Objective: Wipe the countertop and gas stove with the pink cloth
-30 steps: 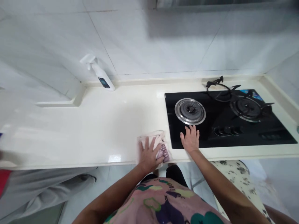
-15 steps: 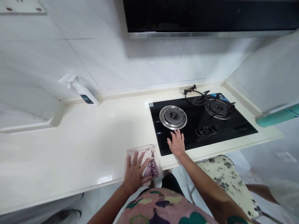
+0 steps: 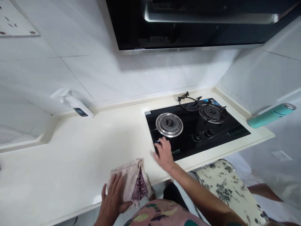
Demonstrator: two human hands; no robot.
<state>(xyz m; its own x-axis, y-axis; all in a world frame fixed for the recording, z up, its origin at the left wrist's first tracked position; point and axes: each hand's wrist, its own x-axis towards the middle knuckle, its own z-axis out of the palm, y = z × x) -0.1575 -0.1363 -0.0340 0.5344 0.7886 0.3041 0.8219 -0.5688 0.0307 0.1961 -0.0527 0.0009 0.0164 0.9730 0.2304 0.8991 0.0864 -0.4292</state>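
Fingers spread, my left hand (image 3: pixel 112 196) lies flat on the left part of a pale pink cloth (image 3: pixel 129 175) with a purple printed patch. The cloth rests on the white counter (image 3: pixel 77 163), its near side hanging over the front edge. My right hand (image 3: pixel 164 153) is over the front left corner of the black gas stove (image 3: pixel 185 146), fingers loosely bent and apart, with nothing in them. Just beyond it lies the left burner (image 3: pixel 169 124), its pan support off. Whether the right fingertips touch the glass I cannot tell.
A white spray bottle (image 3: pixel 78 105) leans at the back wall. The loose pan support (image 3: pixel 188 103) sits near the right burner (image 3: pixel 211 113). A teal cylinder (image 3: pixel 270 116) lies at the counter's right end. The range hood (image 3: pixel 188 34) hangs above; a floral chair (image 3: pixel 223 188) stands below.
My left hand and the cloth have moved left along the counter edge. My right hand has shifted left towards the stove's left edge. The camera view has tilted up slightly.
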